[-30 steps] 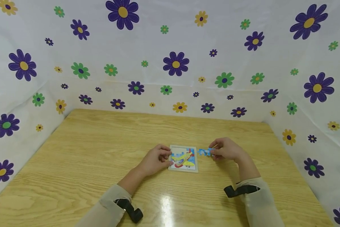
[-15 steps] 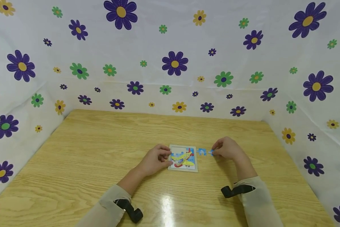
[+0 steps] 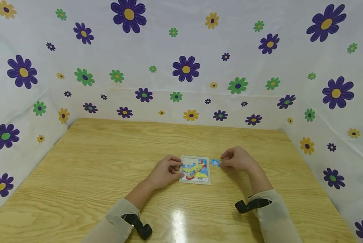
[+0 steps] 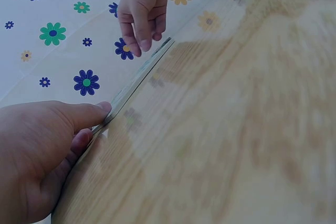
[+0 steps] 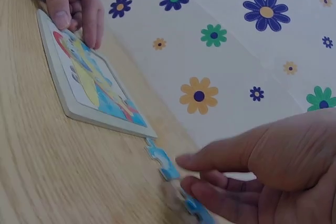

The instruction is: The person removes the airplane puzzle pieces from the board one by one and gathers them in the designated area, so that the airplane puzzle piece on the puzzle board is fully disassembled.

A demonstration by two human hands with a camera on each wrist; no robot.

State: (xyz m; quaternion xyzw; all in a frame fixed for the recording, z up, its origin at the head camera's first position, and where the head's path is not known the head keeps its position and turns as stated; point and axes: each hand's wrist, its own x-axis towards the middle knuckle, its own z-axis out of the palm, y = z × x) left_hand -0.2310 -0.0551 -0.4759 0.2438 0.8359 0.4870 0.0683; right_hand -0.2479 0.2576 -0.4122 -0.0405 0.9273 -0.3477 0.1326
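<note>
Backdrop: white sheeting printed with purple, green and yellow flowers, enclosing a light wood-grain worktop on three sides. Item 1: puzzle board, square with a pale frame, showing a yellow aeroplane on blue, lying flat near the middle of the worktop. Item 2: loose blue puzzle pieces, lying on the worktop just beside the board's right edge, near its far corner; in the right wrist view they form a short row running from that corner toward the fingers. Left hand: at the board's left edge, fingers curled, thumb and fingertips pinching the frame, as the left wrist view confirms. Right hand: just right of the board, fingers loosely bent, fingertips at the loose pieces; whether it grips one or merely touches it cannot be told, the contact being blurred. Both forearms: beige sleeves, each with a black wrist strap
</note>
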